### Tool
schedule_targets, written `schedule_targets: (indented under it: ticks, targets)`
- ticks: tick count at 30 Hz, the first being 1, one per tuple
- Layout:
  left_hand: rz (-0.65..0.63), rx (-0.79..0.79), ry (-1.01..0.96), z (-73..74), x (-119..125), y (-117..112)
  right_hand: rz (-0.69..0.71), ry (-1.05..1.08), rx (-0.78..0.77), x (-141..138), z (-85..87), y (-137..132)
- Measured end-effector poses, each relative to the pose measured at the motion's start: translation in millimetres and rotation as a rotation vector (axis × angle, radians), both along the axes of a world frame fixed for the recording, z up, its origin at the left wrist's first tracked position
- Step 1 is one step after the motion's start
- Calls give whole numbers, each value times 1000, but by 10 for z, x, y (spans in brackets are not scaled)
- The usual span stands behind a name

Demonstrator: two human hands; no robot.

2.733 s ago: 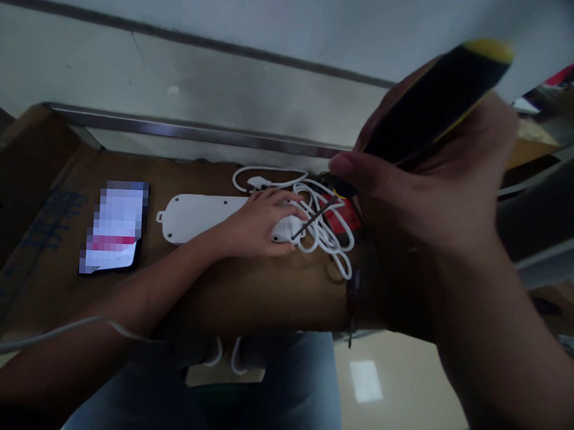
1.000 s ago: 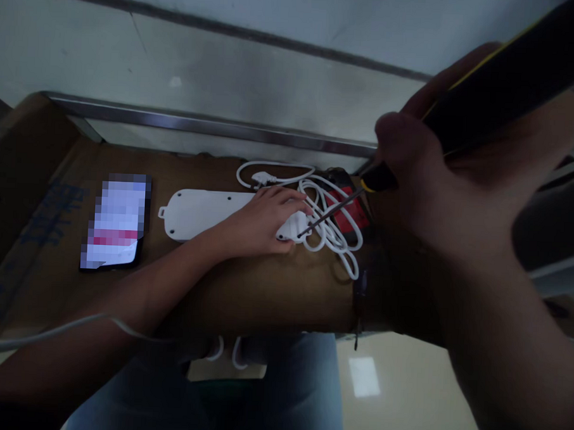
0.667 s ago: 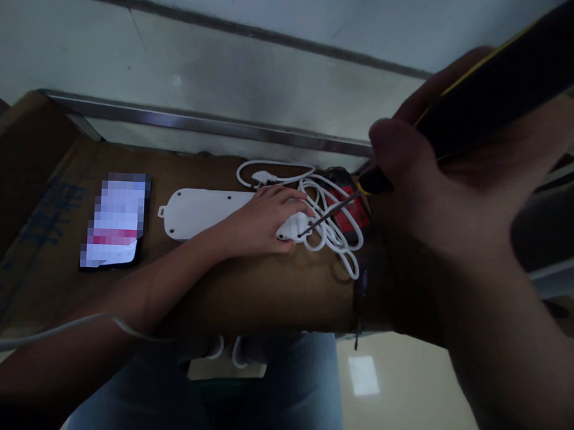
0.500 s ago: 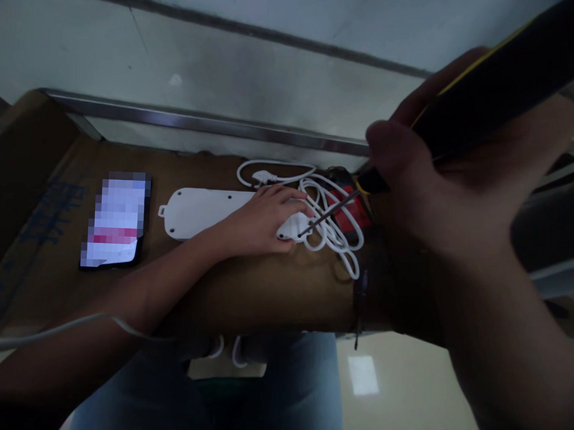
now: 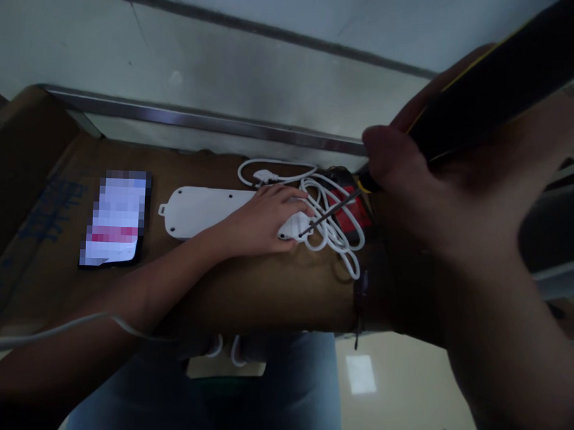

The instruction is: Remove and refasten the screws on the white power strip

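Note:
A white power strip (image 5: 201, 211) lies with its screw-holed side up on brown cardboard. My left hand (image 5: 261, 221) grips it across its right part, fingers over the far edge and thumb at the near edge. In my right hand (image 5: 440, 202) is a screwdriver (image 5: 492, 91) with a thick black and yellow handle, held at a slant. The tip of its thin shaft meets the right end of the strip, at or close to a screw hole; the exact contact is too small to tell. Beside that end the strip's white cord (image 5: 361, 237) lies in loops, its plug (image 5: 264, 176) behind my left hand.
To the left a phone (image 5: 118, 217) with a lit, blurred screen lies on the cardboard (image 5: 264, 296). A red and black object (image 5: 351, 214) sits under the cord loops. A thin dark tool (image 5: 364, 285) rests at the front edge. Behind runs a wall with a metal strip (image 5: 215, 124).
My right hand and the screwdriver handle have shifted very slightly, while the tip stays at the same end of the power strip. My left hand keeps its place.

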State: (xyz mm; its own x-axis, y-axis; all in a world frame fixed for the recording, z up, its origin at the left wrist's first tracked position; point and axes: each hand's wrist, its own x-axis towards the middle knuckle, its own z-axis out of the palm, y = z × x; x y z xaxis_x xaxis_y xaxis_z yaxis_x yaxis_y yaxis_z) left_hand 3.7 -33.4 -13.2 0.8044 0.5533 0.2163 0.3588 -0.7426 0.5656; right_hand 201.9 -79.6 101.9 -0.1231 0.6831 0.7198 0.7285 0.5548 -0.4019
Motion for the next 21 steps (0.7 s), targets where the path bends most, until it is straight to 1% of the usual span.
schedule_targets:
  ticks: [3, 5, 7, 10, 14, 16, 17, 18, 20, 21]
  targets:
    - [-2, -5, -5, 20, -6, -6, -110, -30, 2, -3, 25, -18]
    - [-6, -23, -17, 40, -16, -5, -128, -26, -36, -19, 54, -23]
    - [-15, -53, -33, 59, -28, 5, -40, 12, -77, -29, 81, -9]
    - [-42, -84, -49, 74, -34, 32, 138, 101, -102, -8, 85, 53]
    - [-43, -104, -55, 70, -14, 47, 282, 179, -136, 40, 18, 132]
    - [-33, -101, -66, 67, 0, 37, 342, 197, -126, 37, -11, 127]
    - [-28, -94, -70, 67, 6, 29, 339, 172, -111, 32, -18, 112]
    - [-24, -84, -70, 67, 11, 21, 299, 140, -97, 29, -22, 93]
    - [-20, -64, -68, 67, 15, 7, 135, 78, -87, 45, -24, 55]
    - [-19, -53, -68, 65, 14, 3, 74, 112, -102, 69, -26, 44]
